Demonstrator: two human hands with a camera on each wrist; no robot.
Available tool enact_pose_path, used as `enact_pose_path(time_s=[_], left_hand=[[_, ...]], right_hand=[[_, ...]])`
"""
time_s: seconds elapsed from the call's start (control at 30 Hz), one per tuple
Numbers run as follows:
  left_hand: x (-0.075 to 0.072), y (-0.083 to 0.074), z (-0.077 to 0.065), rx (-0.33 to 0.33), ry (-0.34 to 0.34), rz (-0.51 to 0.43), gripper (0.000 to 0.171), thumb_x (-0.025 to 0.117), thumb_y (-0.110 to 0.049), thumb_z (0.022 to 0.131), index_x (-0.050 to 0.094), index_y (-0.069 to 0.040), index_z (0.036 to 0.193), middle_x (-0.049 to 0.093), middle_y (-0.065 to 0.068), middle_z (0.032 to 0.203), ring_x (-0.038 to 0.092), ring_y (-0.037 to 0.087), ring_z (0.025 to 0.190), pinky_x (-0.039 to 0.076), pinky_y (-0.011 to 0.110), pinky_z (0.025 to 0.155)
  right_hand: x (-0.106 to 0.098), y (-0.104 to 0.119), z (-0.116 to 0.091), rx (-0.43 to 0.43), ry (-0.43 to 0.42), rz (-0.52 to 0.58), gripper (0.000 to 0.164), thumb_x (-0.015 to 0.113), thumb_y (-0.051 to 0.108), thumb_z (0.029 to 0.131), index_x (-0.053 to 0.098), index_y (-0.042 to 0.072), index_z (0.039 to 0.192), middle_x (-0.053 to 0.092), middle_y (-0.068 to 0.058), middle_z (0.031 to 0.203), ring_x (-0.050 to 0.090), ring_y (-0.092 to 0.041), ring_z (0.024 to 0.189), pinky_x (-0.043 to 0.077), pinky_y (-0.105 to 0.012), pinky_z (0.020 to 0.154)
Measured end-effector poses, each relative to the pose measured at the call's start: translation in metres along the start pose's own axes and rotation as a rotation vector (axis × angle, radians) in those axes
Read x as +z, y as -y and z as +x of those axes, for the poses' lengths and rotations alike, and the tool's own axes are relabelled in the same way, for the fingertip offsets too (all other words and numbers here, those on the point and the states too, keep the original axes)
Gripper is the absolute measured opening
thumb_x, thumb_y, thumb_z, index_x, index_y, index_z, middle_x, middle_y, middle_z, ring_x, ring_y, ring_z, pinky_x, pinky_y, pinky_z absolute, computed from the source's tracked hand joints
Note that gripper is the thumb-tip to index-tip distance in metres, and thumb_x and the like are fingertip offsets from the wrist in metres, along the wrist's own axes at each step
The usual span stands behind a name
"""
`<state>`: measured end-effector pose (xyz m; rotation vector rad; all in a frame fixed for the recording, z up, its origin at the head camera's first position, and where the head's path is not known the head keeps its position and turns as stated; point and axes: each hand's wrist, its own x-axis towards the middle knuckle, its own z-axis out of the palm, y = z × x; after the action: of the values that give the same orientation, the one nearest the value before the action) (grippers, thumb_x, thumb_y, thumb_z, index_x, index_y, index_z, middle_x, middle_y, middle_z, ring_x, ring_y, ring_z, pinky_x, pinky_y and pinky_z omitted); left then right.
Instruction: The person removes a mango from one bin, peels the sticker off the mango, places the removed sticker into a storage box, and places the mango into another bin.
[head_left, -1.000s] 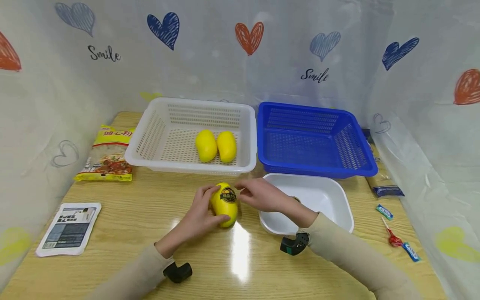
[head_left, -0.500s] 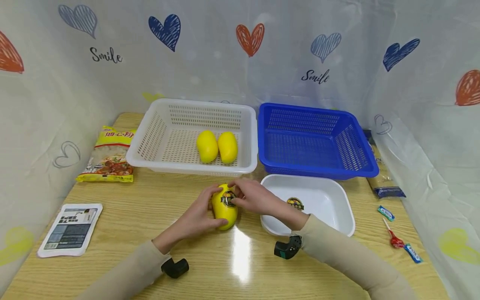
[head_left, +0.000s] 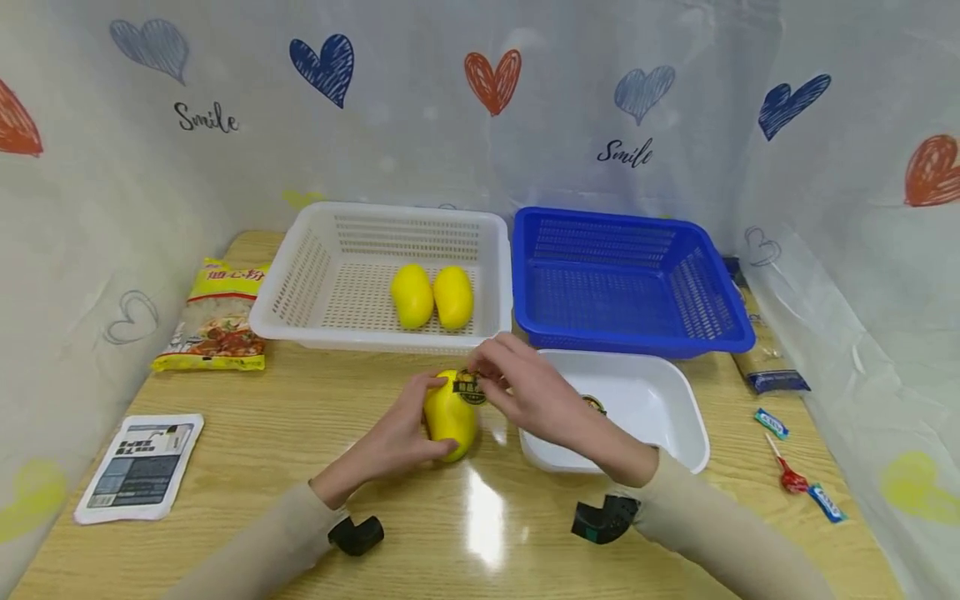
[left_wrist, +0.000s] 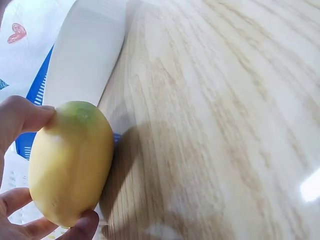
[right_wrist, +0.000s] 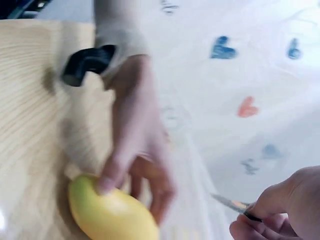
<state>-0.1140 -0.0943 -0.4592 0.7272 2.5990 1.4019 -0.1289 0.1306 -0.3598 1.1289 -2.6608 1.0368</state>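
Note:
A yellow mango (head_left: 456, 421) stands out on the wooden table in the head view. My left hand (head_left: 401, 427) grips it from the left, thumb and fingers at opposite ends, as the left wrist view shows on the mango (left_wrist: 72, 160). Between thumb and fingertips, my right hand (head_left: 532, 392) pinches a dark label sticker (head_left: 469, 387) by its edge. In the right wrist view the sticker (right_wrist: 231, 203) hangs in the air, apart from the mango (right_wrist: 115, 215). Another sticker (head_left: 595, 403) lies in the white basin (head_left: 652, 408), partly hidden by the right forearm.
Behind the hands, a white basket (head_left: 378, 337) holds two mangoes (head_left: 432, 297). Beside it stands a blue basket (head_left: 600, 292). A pasta bag (head_left: 217, 321) and a flat white packet (head_left: 141, 467) lie left. Wrapped candies (head_left: 827, 502), a red lollipop (head_left: 792, 478) and a gold packet (head_left: 767, 354) lie right.
My right hand has come to the mango, taken the sticker by its edge and lifted it off toward the right. The left hand keeps its grip on the mango, nearly unmoved.

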Motion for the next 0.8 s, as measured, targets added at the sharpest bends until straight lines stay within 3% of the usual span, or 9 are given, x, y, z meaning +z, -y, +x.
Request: enact_pose_path(time_s=[0.17, 0.33, 0.43, 0.57, 0.8], left_hand=[[-0.002, -0.001, 0.000, -0.043, 0.019, 0.000, 0.085, 0.083, -0.016, 0.072, 0.035, 0.005, 0.140, 0.031, 0.024, 0.147, 0.040, 0.038, 0.131, 0.038, 0.052, 0.104], [-0.002, 0.001, -0.001, -0.063, 0.044, -0.005, 0.088, 0.084, -0.017, 0.072, 0.034, 0.003, 0.142, 0.031, 0.023, 0.148, 0.040, 0.036, 0.132, 0.037, 0.051, 0.105], [-0.003, 0.001, -0.001, -0.061, 0.050, 0.003, 0.088, 0.084, -0.018, 0.073, 0.033, 0.003, 0.142, 0.031, 0.023, 0.148, 0.039, 0.036, 0.132, 0.036, 0.051, 0.106], [-0.005, 0.001, 0.000, -0.050, 0.057, 0.014, 0.088, 0.083, -0.018, 0.073, 0.033, 0.004, 0.142, 0.032, 0.023, 0.148, 0.039, 0.037, 0.133, 0.036, 0.053, 0.105], [-0.006, 0.002, 0.001, -0.037, 0.076, 0.007, 0.085, 0.083, -0.018, 0.075, 0.035, 0.004, 0.141, 0.030, 0.024, 0.149, 0.037, 0.039, 0.134, 0.034, 0.053, 0.107]], right_hand=[[-0.044, -0.025, -0.029, 0.169, -0.045, 0.122, 0.009, 0.063, 0.001, 0.093, 0.066, 0.009, 0.095, 0.060, -0.001, 0.100, 0.065, -0.016, 0.092, 0.055, -0.026, 0.076], [-0.075, -0.078, -0.072, 0.447, 0.075, 0.095, 0.013, 0.063, 0.012, 0.096, 0.071, 0.009, 0.106, 0.067, -0.004, 0.106, 0.064, -0.019, 0.094, 0.054, -0.036, 0.080], [-0.083, -0.107, -0.093, 0.544, 0.158, 0.085, 0.019, 0.062, 0.013, 0.097, 0.070, 0.006, 0.112, 0.068, -0.008, 0.108, 0.065, -0.020, 0.092, 0.052, -0.037, 0.078], [-0.084, -0.129, -0.109, 0.583, 0.236, 0.075, 0.019, 0.062, 0.008, 0.094, 0.069, 0.003, 0.111, 0.068, -0.008, 0.104, 0.064, -0.017, 0.086, 0.051, -0.034, 0.073], [-0.073, -0.148, -0.117, 0.555, 0.319, 0.087, 0.014, 0.066, 0.004, 0.090, 0.070, 0.003, 0.103, 0.068, -0.004, 0.095, 0.057, -0.013, 0.079, 0.048, -0.028, 0.067]])
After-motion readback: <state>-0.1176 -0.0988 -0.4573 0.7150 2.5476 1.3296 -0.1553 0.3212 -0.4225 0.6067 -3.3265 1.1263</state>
